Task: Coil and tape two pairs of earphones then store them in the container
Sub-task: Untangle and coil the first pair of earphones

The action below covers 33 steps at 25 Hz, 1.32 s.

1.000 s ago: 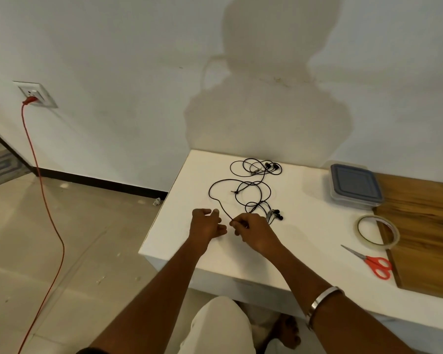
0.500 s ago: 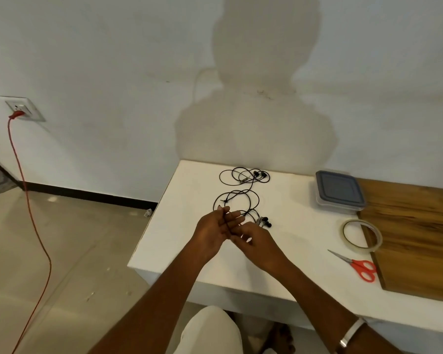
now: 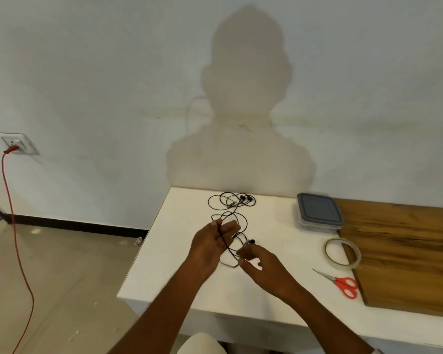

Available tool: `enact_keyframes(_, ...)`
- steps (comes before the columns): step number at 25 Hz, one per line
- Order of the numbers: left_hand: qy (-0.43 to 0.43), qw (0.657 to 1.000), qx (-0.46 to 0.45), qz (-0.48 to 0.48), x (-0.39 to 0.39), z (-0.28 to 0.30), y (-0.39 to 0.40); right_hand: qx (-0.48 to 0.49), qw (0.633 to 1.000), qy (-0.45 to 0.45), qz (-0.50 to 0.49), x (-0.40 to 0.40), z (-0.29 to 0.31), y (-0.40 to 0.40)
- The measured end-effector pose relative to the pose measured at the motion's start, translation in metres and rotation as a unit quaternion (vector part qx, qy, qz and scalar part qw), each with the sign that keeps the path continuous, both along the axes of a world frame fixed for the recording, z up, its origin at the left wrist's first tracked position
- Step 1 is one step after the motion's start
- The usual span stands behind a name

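Earphones, two black pairs, lie on the white table. The nearer pair is partly lifted between both hands, just in front of the far pair, which rests in loose loops close to the wall, untouched.

The left hand is held palm up with its fingers nearly straight and slightly spread; the cable of the nearer pair runs across the palm and loops over the fingers, with one end showing beside the fingertips. Whether the thumb presses the cable down is hard to tell at this angle.

The right hand sits just to the right of the nearer pair, thumb and forefinger pinching the cable close to the earbuds, the other fingers loosely curled below. A slack loop hangs between the two hands and touches the table.

Well to the right of the nearer pair stands the container, clear with a grey-blue lid closed on it, at the table's back edge beside a wooden board. A roll of clear tape lies nearer than the container, overlapping the board's edge. Red-handled scissors lie closed in front of the tape.

Far left of the nearer pair, a red cord runs from a wall socket to the floor.
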<state>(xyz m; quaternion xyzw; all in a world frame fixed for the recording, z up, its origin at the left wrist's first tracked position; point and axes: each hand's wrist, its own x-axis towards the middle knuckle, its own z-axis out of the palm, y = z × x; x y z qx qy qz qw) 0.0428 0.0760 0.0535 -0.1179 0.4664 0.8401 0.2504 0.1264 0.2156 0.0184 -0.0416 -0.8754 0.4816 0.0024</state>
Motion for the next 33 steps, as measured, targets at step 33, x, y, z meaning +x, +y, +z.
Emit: enact_keyframes(33,0.512,0.688,-0.462,-0.227,-0.003,0.01,0.02,0.173,0.981,0.089,0.007,-0.028,0.02,0.049)
